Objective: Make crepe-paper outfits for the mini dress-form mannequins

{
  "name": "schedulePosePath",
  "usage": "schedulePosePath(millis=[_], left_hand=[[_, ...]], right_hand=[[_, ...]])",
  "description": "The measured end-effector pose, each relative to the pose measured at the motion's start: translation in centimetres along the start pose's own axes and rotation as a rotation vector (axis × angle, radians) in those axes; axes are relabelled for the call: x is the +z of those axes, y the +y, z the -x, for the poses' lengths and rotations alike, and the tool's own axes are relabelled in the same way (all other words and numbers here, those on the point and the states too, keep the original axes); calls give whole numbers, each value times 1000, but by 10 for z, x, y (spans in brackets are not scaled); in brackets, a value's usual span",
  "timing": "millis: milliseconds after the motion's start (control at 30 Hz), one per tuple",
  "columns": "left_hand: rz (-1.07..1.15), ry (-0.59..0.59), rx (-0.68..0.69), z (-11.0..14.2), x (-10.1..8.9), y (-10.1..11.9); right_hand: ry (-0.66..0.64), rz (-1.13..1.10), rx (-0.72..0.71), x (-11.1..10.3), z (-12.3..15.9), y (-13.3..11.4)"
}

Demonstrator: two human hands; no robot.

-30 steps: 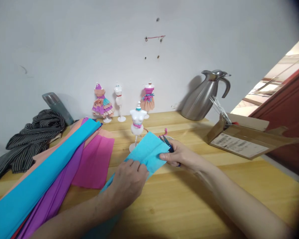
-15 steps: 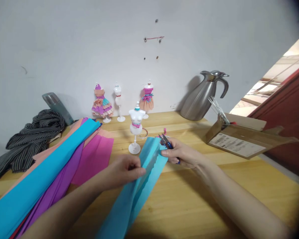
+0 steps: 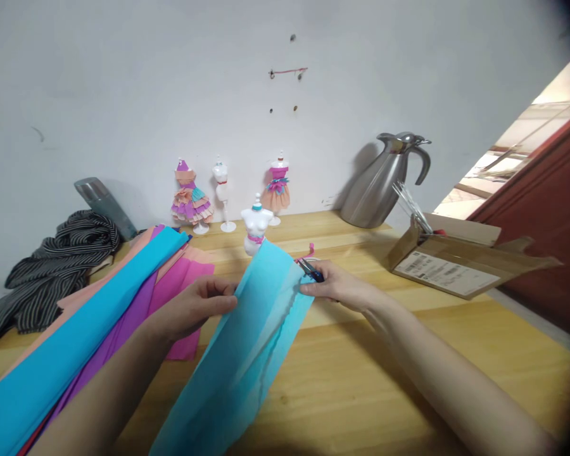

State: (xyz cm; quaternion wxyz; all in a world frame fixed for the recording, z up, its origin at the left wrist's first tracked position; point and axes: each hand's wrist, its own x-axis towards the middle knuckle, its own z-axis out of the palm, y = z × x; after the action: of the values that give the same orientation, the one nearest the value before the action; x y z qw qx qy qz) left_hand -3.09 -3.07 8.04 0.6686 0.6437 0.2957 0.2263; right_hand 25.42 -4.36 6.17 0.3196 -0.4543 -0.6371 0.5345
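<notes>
A wide light-blue sheet of crepe paper [image 3: 247, 329] slants up from the lower edge between my two hands. My left hand [image 3: 204, 304] pinches its left edge between thumb and fingers. On the other side my right hand [image 3: 335, 285] grips small dark-blue scissors [image 3: 312, 270], blades pointing up and left, with the thumb pressing the paper's upper right edge. The paper shows a wavy edge along its right part. Just behind it stands a white mini mannequin [image 3: 256, 225] with a teal neck band and a pink waist band; its stand is hidden by the paper.
Folded crepe paper in blue [image 3: 99, 304], purple and pink lies at left beside a striped cloth [image 3: 66, 259] and a bottle [image 3: 105, 206]. Dressed mannequins [image 3: 190, 199] stand along the wall. A steel jug [image 3: 377, 183] and an open cardboard box [image 3: 446, 272] are at right.
My left hand has moved left, spreading the light-blue paper wider, so it now covers the front mannequin's stand. My right hand keeps the scissors in nearly the same place.
</notes>
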Motion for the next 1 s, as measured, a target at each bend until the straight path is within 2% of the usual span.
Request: schedulePosePath(millis=[200,333,433,600,767,867,1000], left_hand=[[1,-33,-26,-2,-2,-3],[83,-26,-49,-6,0,-10],[142,4,-100,-8,0,-15],[285,18,-148,-7,1,-21],[362,14,-134,-9,-3,-29],[359,59,-142,-10,-5,-37],[227,135,-131,-9,-2,-40]], right_hand=[[78,-386,158,-1,-5,14],[22,-588,184,-2,-7,16],[-36,-630,146,-6,-5,15],[21,-451,56,-3,-1,14],[232,-129,-12,8,-5,9],[316,25,-57,9,-9,12],[309,157,-47,3,-14,24]])
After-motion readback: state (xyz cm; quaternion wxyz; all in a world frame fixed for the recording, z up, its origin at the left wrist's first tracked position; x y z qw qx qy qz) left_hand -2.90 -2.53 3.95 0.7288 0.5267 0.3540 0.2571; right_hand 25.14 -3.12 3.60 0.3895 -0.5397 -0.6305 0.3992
